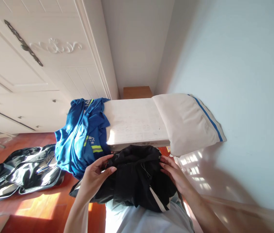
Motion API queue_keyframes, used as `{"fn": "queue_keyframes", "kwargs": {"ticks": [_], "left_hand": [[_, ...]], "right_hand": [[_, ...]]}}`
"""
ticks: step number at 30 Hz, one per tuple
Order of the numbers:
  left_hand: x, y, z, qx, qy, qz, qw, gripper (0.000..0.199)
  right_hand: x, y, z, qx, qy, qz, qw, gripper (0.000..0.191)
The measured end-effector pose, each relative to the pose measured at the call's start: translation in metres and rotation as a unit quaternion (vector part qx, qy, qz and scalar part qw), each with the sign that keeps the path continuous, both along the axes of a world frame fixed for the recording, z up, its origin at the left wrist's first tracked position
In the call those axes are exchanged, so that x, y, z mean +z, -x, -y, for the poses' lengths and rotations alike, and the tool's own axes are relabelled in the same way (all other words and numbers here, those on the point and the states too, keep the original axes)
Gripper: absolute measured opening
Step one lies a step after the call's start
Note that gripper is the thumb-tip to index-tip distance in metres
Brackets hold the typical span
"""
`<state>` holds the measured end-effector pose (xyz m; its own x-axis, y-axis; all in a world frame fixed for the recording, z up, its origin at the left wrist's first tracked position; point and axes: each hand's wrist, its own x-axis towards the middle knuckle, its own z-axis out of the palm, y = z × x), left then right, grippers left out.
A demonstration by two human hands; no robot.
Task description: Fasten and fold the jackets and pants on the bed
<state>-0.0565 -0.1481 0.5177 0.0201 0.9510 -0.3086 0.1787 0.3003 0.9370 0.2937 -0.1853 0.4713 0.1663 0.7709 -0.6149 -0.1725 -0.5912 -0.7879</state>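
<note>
A bunched black garment (pixel 134 181) with white stripes is held up in front of my body, over my light-coloured clothing. My left hand (pixel 100 171) grips its left upper edge, thumb on the near side and fingers partly behind the cloth. At the opposite edge, my right hand (pixel 172 171) holds the fabric, its fingertips curled against the cloth. Just beyond the garment is a narrow white surface (pixel 134 119). Draped over its left end is a blue garment (pixel 82 136) with yellow-green stripes. A cream cloth (pixel 186 123) with a blue stripe covers the right end.
An open suitcase (pixel 25 171) lined in shiny black lies on the reddish wooden floor (pixel 37 207) at left. White cabinets (pixel 42 74) with handles stand behind it. A pale blue wall (pixel 243 97) closes off the right side. A brown wooden box-like piece (pixel 137 92) shows beyond the white surface.
</note>
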Motion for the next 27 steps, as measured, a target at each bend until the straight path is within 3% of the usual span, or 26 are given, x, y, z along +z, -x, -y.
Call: {"fn": "queue_keyframes", "kwargs": {"ticks": [3,5,8,10,12,15,17,19,21,24,27], "left_hand": [[-0.001,-0.005,-0.001,-0.001,-0.015,-0.067,0.998,0.044],[0.0,-0.008,-0.003,-0.003,-0.036,-0.096,0.995,0.039],[0.002,-0.01,-0.007,-0.009,-0.08,-0.118,0.99,0.031],[0.003,-0.01,-0.009,0.001,-0.118,-0.129,0.985,0.026],[0.003,-0.008,-0.008,0.018,-0.162,-0.125,0.979,0.022],[0.007,-0.007,-0.002,0.071,-0.242,-0.108,0.962,0.022],[0.013,-0.007,0.004,0.096,-0.285,-0.116,0.947,0.03],[0.019,-0.007,0.009,0.069,-0.288,-0.113,0.948,0.034],[0.022,-0.007,0.01,0.022,-0.246,-0.08,0.966,0.033],[0.018,-0.005,0.005,-0.035,-0.142,-0.048,0.988,0.024],[0.006,0.002,-0.001,-0.128,-0.057,-0.081,0.987,0.068]], "right_hand": [[0.012,0.006,0.012,0.111,-0.069,0.091,0.987,0.057],[0.025,0.016,0.011,0.203,-0.144,0.118,0.962,0.061],[0.038,0.033,-0.005,0.305,-0.242,0.21,0.897,0.064],[0.041,0.041,-0.02,0.364,-0.262,0.265,0.853,0.064],[0.044,0.045,-0.034,0.415,-0.272,0.291,0.818,0.049],[0.059,0.04,-0.045,0.398,-0.336,0.328,0.788,0.018],[0.075,0.032,-0.046,0.332,-0.406,0.356,0.773,0.022],[0.09,0.025,-0.044,0.275,-0.46,0.376,0.756,0.027],[0.096,0.02,-0.042,0.244,-0.468,0.376,0.762,0.028],[0.087,0.017,-0.036,0.234,-0.41,0.331,0.817,0.024],[0.069,0.015,-0.026,0.255,-0.352,0.281,0.856,0.021]]}}
